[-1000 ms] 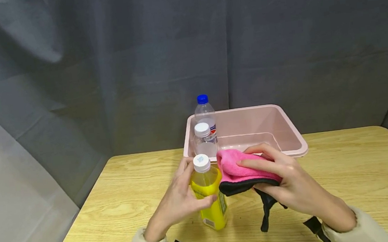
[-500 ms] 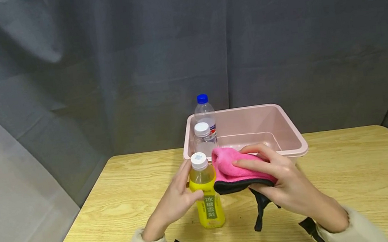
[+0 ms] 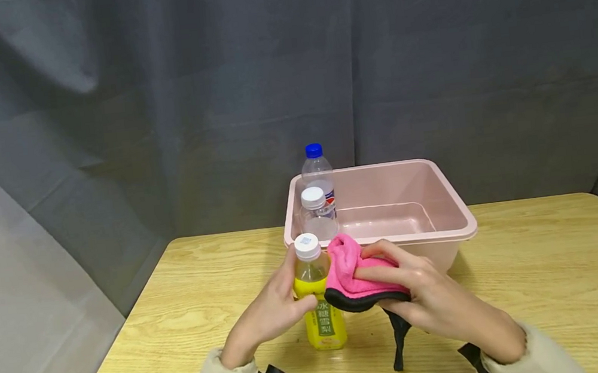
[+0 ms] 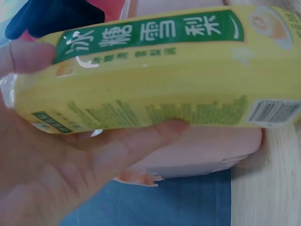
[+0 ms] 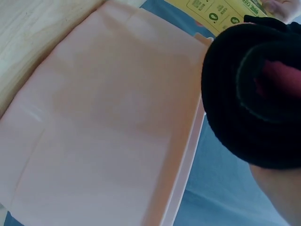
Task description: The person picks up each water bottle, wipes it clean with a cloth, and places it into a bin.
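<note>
A person in pale sleeves works at a wood-grain surface (image 3: pixel 221 272), the left hand (image 3: pixel 267 309) wrapped around a yellow bottle (image 3: pixel 327 325), thumb across its front near the shoulder. The bottle stands upright before a pale pink bin (image 3: pixel 391 241), its white cap (image 3: pixel 307 246) on; whether its base touches down cannot be told. At right, the right hand (image 3: pixel 423 294) clasps a bunched pink cloth (image 3: pixel 346 275) edged in black, fingers pressed into its folds, just beside the bottle. A black strap (image 3: pixel 399 345) dangles below. A blue-capped bottle (image 3: pixel 316 165) and a white-capped bottle (image 3: pixel 320 223) stand inside the bin's left end.
</note>
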Demonstrator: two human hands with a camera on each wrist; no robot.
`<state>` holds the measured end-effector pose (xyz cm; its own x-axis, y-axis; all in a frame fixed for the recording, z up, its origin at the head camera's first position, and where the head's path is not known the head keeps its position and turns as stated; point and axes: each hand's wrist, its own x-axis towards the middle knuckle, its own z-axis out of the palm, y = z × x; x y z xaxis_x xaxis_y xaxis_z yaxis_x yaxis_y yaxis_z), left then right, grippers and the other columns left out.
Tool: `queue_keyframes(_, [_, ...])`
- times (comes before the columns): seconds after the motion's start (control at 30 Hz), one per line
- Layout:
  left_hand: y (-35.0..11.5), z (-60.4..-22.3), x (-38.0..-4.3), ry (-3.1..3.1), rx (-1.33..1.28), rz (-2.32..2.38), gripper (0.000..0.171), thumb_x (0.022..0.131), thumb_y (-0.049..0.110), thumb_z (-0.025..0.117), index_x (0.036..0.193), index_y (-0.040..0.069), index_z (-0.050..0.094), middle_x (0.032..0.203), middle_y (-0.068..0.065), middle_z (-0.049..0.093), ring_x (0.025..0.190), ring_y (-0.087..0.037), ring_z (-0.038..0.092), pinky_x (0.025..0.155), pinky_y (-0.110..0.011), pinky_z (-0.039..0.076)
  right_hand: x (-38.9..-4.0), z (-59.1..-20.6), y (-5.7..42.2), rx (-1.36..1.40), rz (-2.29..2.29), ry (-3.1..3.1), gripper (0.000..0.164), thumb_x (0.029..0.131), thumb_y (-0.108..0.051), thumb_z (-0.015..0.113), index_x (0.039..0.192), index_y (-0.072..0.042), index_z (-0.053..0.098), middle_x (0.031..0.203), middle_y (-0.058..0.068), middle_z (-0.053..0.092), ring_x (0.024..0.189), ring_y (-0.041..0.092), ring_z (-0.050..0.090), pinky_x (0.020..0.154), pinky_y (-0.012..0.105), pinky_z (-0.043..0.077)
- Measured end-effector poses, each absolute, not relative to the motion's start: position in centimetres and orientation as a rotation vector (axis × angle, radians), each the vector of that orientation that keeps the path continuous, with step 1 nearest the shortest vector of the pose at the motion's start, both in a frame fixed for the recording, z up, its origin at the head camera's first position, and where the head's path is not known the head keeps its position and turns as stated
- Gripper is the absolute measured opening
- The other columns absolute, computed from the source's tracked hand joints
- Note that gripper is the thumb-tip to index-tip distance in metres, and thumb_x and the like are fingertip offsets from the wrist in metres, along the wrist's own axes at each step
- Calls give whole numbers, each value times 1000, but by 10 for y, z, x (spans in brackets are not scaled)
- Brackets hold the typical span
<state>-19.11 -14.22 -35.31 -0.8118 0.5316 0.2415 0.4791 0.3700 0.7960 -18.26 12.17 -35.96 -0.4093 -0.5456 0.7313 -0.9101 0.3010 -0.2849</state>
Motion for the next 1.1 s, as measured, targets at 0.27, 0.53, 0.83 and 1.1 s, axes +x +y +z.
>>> queue_keyframes(0.27, [-144,-353,-190,2550,893,1435,81,102,36,58,162,12,11,153,-24,41,134,-40,48,108,-60,41,-182,-367,121,1344,1000,-2090,62,64,15,79,117,-17,72,122,5,59,102,20,61,92,19,48])
queue_keyframes(0.53, [-143,-351,-187,2555,792,1452,83,103,43,56,163,12,8,160,-20,32,141,-36,40,112,-57,37,-182,-389,116,1398,731,-2507,45,73,1,85,110,-21,75,112,-3,57,89,10,59,77,33,56])
queue_keyframes(0.83, [-147,-351,-189,2529,742,1458,74,103,46,56,161,18,20,148,-17,48,133,-34,48,109,-58,39,-185,-410,109,1459,622,-2700,43,72,7,81,108,-17,77,107,-2,62,92,8,62,78,34,58])
queue_keyframes(1.1, [-148,-351,-189,2504,730,1459,79,102,49,55,162,17,16,154,-19,42,137,-37,44,111,-60,37,-179,-392,113,1364,616,-2565,43,72,-5,87,111,-21,74,110,-2,57,83,11,58,73,34,56])
